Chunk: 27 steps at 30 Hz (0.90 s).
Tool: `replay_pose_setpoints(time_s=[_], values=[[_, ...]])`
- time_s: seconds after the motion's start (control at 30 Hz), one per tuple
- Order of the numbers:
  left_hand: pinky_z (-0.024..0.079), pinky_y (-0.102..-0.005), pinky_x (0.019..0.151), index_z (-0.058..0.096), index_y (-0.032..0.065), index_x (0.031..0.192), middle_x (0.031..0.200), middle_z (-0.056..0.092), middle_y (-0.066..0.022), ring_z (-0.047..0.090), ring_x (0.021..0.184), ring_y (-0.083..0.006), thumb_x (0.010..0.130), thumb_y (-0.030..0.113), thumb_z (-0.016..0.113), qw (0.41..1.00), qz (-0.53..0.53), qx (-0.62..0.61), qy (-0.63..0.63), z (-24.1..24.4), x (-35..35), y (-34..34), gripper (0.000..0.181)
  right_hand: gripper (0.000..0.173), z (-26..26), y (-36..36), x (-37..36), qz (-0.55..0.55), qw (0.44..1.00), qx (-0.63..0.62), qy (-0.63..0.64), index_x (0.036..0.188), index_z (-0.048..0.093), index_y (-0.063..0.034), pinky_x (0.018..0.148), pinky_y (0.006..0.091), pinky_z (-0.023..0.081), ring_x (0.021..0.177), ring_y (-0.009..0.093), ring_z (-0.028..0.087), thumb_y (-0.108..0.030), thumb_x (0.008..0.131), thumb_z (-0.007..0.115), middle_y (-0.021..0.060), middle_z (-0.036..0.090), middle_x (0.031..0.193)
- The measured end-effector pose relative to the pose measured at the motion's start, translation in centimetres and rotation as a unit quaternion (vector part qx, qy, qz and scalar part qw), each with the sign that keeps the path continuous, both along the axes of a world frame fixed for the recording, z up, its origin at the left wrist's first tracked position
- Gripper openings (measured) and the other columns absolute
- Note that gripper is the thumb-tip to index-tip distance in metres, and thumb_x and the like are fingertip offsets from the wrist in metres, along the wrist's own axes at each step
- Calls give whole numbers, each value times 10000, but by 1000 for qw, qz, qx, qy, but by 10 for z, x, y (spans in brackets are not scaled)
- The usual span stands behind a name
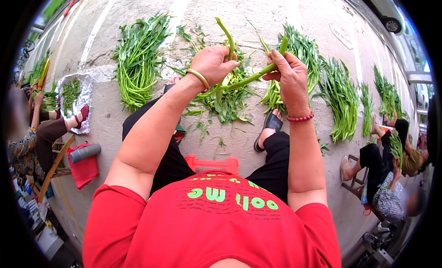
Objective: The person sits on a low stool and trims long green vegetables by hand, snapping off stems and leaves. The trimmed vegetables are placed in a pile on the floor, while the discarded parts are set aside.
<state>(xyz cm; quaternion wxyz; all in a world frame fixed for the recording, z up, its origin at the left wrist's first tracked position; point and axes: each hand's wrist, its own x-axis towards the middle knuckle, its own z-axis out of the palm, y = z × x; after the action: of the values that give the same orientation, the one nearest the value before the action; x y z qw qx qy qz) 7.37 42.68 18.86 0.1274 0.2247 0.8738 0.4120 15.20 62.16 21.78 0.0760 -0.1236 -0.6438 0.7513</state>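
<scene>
My left hand point(214, 64), with a gold-coloured bangle at the wrist, grips a green vegetable stem point(226, 33) that sticks up past the thumb. A thicker green stem point(249, 79) is pinched in my right hand point(290, 71), which has a red bead bracelet below it. This stem slants down to the left, below my left hand; whether the two stems join there I cannot tell. Beneath both hands lies a loose heap of torn leaves and stalks point(226, 107), some yellowed. A bundle of long-stemmed leafy greens, probably water spinach point(138, 65), rests to the left.
More bundles of greens point(342, 102) lie to the right on the concrete ground point(214, 143). At left, a seated person point(26, 136) is near a foil sheet point(83, 105) holding leaves, a red bag point(83, 171) and a grey bottle point(85, 153). Another seated person point(388, 195) holds greens at right.
</scene>
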Motion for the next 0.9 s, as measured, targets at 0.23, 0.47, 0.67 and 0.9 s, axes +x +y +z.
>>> replay_pose_setpoints(time_s=[0.23,0.47,0.67,0.9], values=[[495,-263,710,665,5,1011,855,668,-29,590,766,-86,878,132,665,966,-127,120,-192,5,-3,0,184,221,1,2,2,35,999,8,-17,937,664,-2,515,215,541,621,90,624,-219,925,623,34,635,769],[484,-319,714,674,16,985,829,680,-94,603,757,-153,830,173,674,938,-272,117,-179,-1,-3,8,221,261,-2,-9,-5,115,992,5,-46,1002,674,5,510,212,525,612,97,622,-240,922,630,32,633,768],[469,-267,777,622,5,1122,913,650,-26,548,854,-81,867,143,660,930,-316,-46,-183,15,-1,14,293,249,-5,-5,-3,113,990,46,-74,983,677,-20,477,194,443,562,63,572,-256,928,618,20,638,730],[471,-237,786,625,18,1148,985,658,-6,576,875,-63,920,179,613,942,-160,162,-247,12,-5,-1,280,250,4,10,-2,54,996,-26,-70,913,672,-11,465,206,462,551,82,575,-250,933,598,40,647,713]])
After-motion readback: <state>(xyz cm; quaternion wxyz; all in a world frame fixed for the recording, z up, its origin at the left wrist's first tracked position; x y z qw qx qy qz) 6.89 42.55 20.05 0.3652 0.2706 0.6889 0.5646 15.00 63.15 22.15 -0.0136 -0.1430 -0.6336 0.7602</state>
